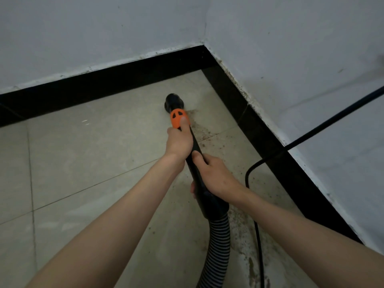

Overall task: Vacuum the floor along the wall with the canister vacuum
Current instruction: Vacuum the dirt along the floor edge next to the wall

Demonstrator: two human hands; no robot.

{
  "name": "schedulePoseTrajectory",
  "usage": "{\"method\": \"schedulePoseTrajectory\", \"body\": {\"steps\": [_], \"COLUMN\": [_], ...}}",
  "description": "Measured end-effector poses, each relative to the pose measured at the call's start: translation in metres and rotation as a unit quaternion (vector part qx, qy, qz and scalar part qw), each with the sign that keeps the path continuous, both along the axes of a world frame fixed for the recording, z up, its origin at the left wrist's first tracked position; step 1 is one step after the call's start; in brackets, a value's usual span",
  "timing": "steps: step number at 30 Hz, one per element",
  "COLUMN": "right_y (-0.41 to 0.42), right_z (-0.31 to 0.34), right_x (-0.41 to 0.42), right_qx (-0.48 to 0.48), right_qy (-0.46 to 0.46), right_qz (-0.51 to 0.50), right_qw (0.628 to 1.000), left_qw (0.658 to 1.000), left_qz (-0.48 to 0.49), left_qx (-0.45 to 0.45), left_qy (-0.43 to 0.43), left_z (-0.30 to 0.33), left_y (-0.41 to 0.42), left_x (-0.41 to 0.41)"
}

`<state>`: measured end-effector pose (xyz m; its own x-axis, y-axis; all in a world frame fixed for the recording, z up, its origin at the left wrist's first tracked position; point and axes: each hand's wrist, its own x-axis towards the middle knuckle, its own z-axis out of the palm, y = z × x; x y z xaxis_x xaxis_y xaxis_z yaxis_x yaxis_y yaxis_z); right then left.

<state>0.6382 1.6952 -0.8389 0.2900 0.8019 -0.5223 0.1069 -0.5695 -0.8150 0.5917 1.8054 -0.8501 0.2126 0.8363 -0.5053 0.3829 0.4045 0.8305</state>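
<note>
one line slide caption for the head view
Both hands grip the vacuum wand, nozzle on dusty floor near the corner.

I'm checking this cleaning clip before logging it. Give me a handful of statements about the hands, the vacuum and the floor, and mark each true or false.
1. Both hands grip the vacuum tube. True: the left hand holds it near the orange collar, the right hand lower down.
2. The nozzle is pressed into the corner where the walls meet. False: it sits on the floor tiles, short of the corner.
3. Dirt specks lie along the right-hand baseboard. True.
4. The baseboard is white. False: it is black.
5. A black cord runs across the right wall. True.
</note>
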Motion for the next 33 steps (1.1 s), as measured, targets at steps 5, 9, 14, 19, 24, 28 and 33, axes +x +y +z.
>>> {"method": "schedulePoseTrajectory", "body": {"steps": [5,9,14,19,24,28,33], "right_y": [-0.005,-0.007,-0.024,-0.028,-0.036,-0.051,-0.054], "right_z": [-0.005,0.0,0.002,0.001,0.012,0.01,0.007], "right_x": [-0.016,-0.014,-0.014,-0.023,-0.015,-0.027,-0.033], "right_qx": [-0.001,0.006,-0.003,-0.015,-0.011,-0.025,-0.037], "right_qy": [-0.088,-0.009,-0.018,-0.084,0.027,-0.054,-0.093], "right_qz": [-0.064,-0.046,-0.002,-0.064,-0.019,0.001,-0.062], "right_qw": [0.994,0.999,1.0,0.994,0.999,0.998,0.993], "left_qw": [0.995,0.999,1.0,0.995,0.999,0.998,0.991], "left_qz": [-0.073,-0.039,-0.016,-0.086,-0.041,-0.058,-0.122], "left_qx": [-0.041,-0.005,-0.008,-0.039,-0.003,0.001,-0.046], "left_qy": [-0.045,-0.008,-0.008,-0.028,0.032,0.035,-0.024], "left_z": [0.009,0.009,0.004,0.015,0.012,0.005,0.015], "left_y": [-0.005,-0.01,-0.025,-0.029,-0.036,-0.049,-0.052], "left_x": [0.002,0.0,-0.013,-0.003,-0.011,-0.024,-0.014]}}
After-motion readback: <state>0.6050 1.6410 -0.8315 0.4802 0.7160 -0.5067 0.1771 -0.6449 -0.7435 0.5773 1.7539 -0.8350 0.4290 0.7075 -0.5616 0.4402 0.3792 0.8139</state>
